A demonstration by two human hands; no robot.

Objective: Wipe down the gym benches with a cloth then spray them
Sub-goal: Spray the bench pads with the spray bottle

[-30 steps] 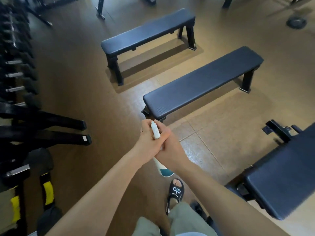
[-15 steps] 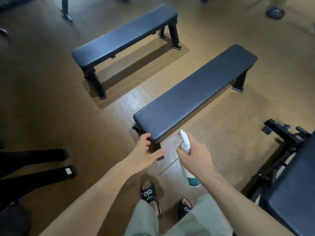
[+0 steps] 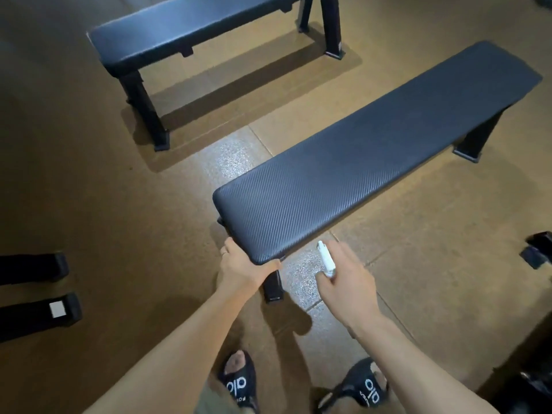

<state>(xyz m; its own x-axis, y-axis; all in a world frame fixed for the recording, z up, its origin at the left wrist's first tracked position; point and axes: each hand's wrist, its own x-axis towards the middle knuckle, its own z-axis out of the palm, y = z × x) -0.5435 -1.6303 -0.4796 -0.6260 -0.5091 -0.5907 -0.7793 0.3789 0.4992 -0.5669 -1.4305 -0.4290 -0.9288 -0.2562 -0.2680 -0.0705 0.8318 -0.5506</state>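
Note:
A flat black gym bench (image 3: 358,162) with a textured pad runs from the middle of the view toward the upper right. My left hand (image 3: 239,268) grips its near corner, thumb along the pad's edge. My right hand (image 3: 346,282) holds a white spray bottle (image 3: 327,259) just right of that corner, nozzle pointing up toward the pad. The bottle's body is hidden behind the hand. A second black bench (image 3: 191,31) stands farther back on the left. No cloth is in view.
Two black rack feet (image 3: 38,312) stick in from the left edge. Dark equipment parts (image 3: 537,252) sit at the right edge. My feet in black slides (image 3: 239,383) stand on the brown floor just short of the bench.
My hands have parted; the left one went forward and took hold of the near bench's corner. I have stepped closer, so the bench looms larger. The right hand keeps the bottle.

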